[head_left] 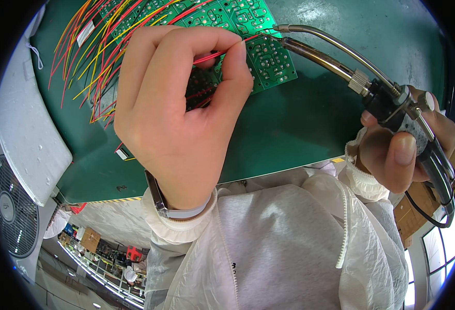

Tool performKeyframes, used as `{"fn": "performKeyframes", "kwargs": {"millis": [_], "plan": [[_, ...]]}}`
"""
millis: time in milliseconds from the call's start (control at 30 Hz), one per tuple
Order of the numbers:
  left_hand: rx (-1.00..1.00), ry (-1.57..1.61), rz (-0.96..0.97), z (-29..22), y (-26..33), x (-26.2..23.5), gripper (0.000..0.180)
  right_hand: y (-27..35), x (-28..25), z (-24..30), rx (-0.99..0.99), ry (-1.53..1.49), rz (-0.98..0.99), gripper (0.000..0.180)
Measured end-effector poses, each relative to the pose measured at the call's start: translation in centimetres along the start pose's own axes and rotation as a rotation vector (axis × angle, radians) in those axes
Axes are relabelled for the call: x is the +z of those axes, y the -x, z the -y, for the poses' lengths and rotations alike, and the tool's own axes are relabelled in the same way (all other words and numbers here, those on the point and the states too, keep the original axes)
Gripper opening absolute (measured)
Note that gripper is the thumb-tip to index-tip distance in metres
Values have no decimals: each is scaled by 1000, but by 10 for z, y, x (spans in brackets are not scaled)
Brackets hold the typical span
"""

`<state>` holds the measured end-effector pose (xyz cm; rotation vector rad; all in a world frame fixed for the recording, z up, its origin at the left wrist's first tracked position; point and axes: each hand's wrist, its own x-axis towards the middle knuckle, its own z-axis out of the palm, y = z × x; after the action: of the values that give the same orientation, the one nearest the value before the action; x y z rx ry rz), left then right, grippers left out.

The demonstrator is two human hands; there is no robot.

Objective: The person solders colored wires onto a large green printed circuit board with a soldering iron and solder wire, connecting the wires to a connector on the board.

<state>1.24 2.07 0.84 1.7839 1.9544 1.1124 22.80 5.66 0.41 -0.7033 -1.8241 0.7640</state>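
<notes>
My left hand (181, 88) pinches a thin red wire (251, 37) between thumb and forefinger, above a green circuit board panel (268, 62) dotted with solder joints. The wire's end reaches the board near its right side. In my right hand (400, 150) is a soldering iron (336, 64) with a curved metal feed tube (336, 46) running alongside it. The iron's tip and the tube's end meet close to the wire's end. Many red, yellow and black wires (101, 62) fan out from the panel to the left, partly hidden behind my left hand.
The boards lie on a green work mat (289, 124). At the left are a white curved panel (28, 119) and a fan (13, 206). A small white connector (122, 153) lies by my left wrist. A black cable (423, 213) hangs from the iron; cardboard boxes (416, 212) stand at the lower right.
</notes>
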Motion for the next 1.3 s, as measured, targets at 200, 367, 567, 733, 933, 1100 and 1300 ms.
{"fn": "performKeyframes", "kwargs": {"millis": [200,367,567,733,933,1100,1300], "plan": [[2,-1,2,0,0,0,11,-3,-8,0,47,-76,98,37],[15,12,-5,1,0,1,11,-1,-8,3,101,-102,120,39],[22,-5,-4,1,0,-1,11,-2,-7,1,58,-116,162,42],[20,-11,0,0,0,0,10,-2,0,5,115,-31,32,31],[37,-28,-3,-3,0,-1,10,-1,13,-3,-59,-245,-174,23],[-5,-89,80,-11,-2,-17,10,0,14,-4,-69,-173,-194,24],[6,-66,120,-4,0,-23,13,1,13,-5,-80,-79,-225,25]]}}
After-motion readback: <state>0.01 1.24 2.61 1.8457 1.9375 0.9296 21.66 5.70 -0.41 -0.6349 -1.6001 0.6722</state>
